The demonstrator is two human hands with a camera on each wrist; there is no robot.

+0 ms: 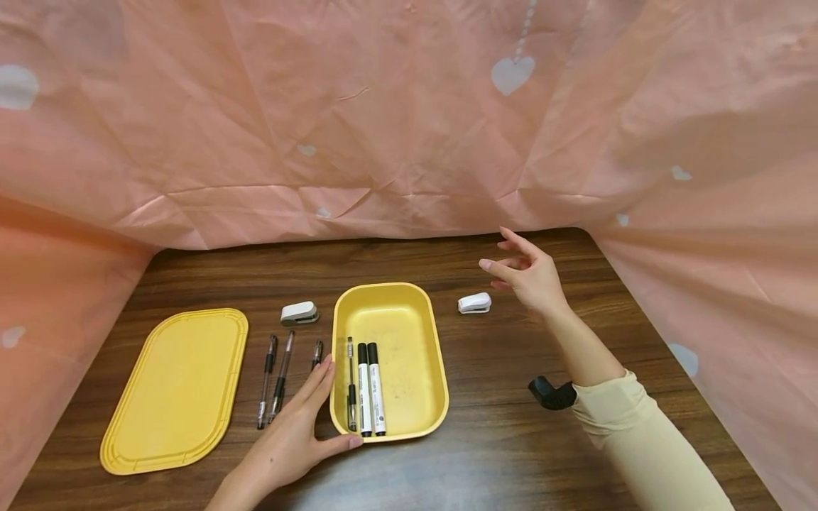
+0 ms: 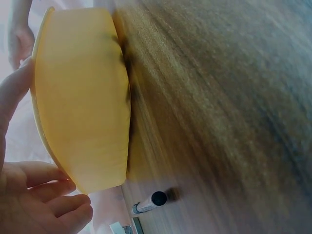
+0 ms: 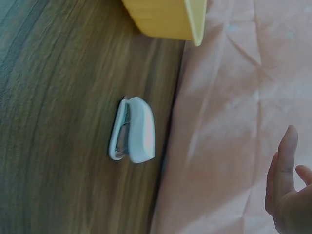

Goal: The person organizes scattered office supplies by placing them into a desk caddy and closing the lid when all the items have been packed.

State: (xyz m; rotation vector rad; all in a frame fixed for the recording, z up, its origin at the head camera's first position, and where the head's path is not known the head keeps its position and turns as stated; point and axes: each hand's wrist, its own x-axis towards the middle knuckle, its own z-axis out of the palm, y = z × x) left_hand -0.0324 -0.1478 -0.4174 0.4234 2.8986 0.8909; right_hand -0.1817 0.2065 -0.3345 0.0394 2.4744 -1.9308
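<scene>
A yellow plastic box (image 1: 409, 369) stands on the table, with my left hand (image 1: 294, 433) holding its near left corner. In the left wrist view, the thumb (image 2: 17, 92) and bent fingers (image 2: 61, 200) meet the box's rim. Inside lie a clear gel pen (image 1: 351, 394) and two white markers with black caps (image 1: 364, 390), side by side along the left wall. My right hand (image 1: 530, 280) hovers empty, thumb and fingers apart, beyond and right of a small white stapler (image 1: 474, 304). That stapler (image 3: 139, 129) lies on the wood, apart from the hand.
A yellow lid (image 1: 175, 390) lies flat at left. Between lid and box are several pens (image 1: 265, 383), one partly hidden by my left hand, and a grey-white stapler (image 1: 299, 313) behind them. A pink cloth (image 1: 409, 142) with hearts surrounds the dark wooden table (image 1: 498, 440).
</scene>
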